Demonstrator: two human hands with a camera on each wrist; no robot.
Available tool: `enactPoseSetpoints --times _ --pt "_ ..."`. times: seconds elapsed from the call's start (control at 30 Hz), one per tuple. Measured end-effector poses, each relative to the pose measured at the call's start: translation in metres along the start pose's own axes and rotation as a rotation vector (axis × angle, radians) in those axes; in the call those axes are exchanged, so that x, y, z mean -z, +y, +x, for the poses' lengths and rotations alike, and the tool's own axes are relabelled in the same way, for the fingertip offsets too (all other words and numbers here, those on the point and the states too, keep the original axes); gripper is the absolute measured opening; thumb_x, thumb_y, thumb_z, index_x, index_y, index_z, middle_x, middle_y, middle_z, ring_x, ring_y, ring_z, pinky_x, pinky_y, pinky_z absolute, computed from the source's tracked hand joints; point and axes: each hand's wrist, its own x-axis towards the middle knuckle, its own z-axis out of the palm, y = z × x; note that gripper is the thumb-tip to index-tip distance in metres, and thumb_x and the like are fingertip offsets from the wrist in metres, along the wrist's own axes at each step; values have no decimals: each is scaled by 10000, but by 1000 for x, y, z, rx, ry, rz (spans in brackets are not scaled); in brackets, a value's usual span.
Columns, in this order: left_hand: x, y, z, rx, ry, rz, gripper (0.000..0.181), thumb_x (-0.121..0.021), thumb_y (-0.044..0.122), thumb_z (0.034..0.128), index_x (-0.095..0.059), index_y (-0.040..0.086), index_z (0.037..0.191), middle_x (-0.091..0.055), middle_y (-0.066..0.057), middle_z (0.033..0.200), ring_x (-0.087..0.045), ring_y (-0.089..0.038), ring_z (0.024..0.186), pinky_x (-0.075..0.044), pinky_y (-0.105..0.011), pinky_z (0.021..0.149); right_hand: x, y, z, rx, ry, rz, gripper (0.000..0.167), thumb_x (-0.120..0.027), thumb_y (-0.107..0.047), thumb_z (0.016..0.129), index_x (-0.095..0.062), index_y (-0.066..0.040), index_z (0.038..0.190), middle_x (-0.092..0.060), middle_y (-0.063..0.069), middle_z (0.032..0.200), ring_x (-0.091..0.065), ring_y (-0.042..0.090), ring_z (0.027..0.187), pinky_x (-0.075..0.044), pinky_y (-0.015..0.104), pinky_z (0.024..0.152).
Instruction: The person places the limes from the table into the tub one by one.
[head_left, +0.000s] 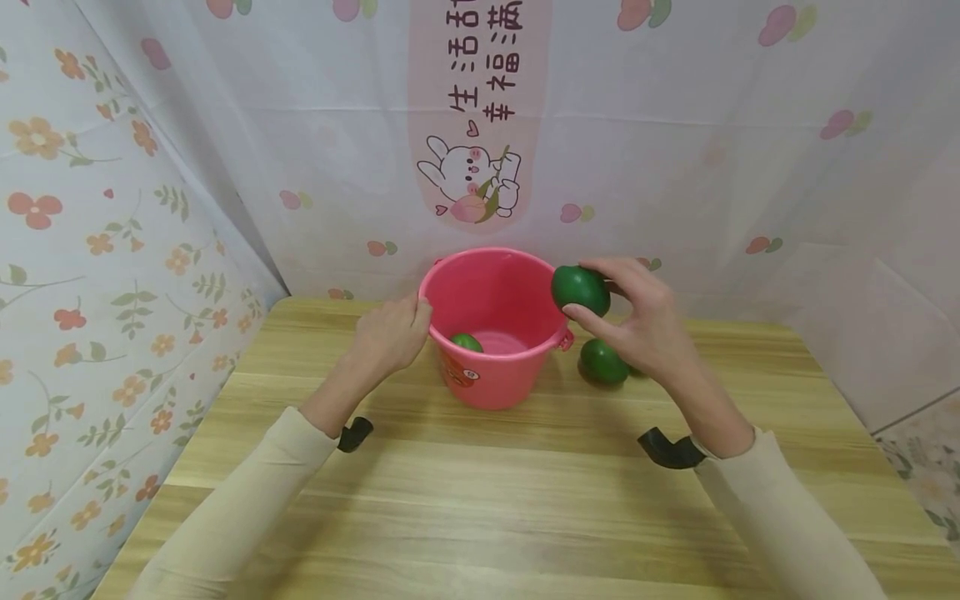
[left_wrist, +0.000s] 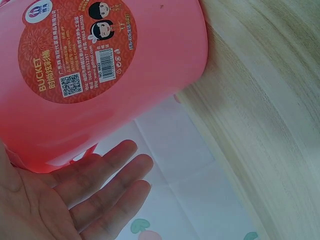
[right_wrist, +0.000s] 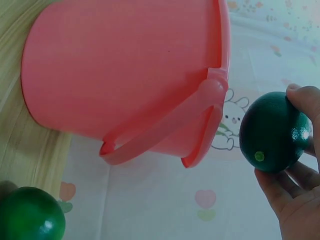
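A pink bucket (head_left: 491, 383) stands upright on the table, with one green avocado (head_left: 467, 342) visible inside. My left hand (head_left: 392, 333) holds the bucket's left rim with the thumb over the edge; its other fingers (left_wrist: 107, 175) extend along the outside. Just above the right rim, my right hand (head_left: 637, 321) grips a dark green avocado (head_left: 581, 289) between thumb and fingers. The pale stem end of that avocado (right_wrist: 275, 132) shows in the right wrist view. Below the right hand, another avocado (head_left: 603, 362) lies on the table, with a further green one partly hidden behind it.
The wooden table (head_left: 480, 508) reaches back to a white printed curtain (head_left: 337, 167). The bucket's folded handle (right_wrist: 160, 127) hangs along its side. Black curved pieces (head_left: 667, 450) stick out beside both wrists.
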Motion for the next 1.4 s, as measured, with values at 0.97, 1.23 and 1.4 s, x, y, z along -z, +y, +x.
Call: enactPoseSetpoints --times 0.97,1.23,1.4 --pt "4 -1 2 10 -3 -22 400 -231 343 1067 -513 106 910 -522 -77 714 -514 -278 609 -416 -406 533 -29 -10 30 53 -82 52 591 -865 -147 824 -614 -59 1351 -620 52 1281 -573 203 1134 -553 410 844" --pt "3 0 3 5 -7 -18 396 -237 343 1071 -527 107 941 -524 -78 730 -523 -286 635 -427 -413 550 -35 -12 35 20 -110 50 590 -858 -160 835 -611 -85 1366 -615 61 1281 -570 222 1140 -556 424 842" --pt "1 0 2 9 -22 -30 393 -238 341 1074 -529 107 952 -526 -73 729 -520 -275 629 -433 -409 550 -38 -14 37 2 -148 58 614 -853 -172 841 -596 -116 1395 -592 46 1314 -544 207 1174 -556 409 843"
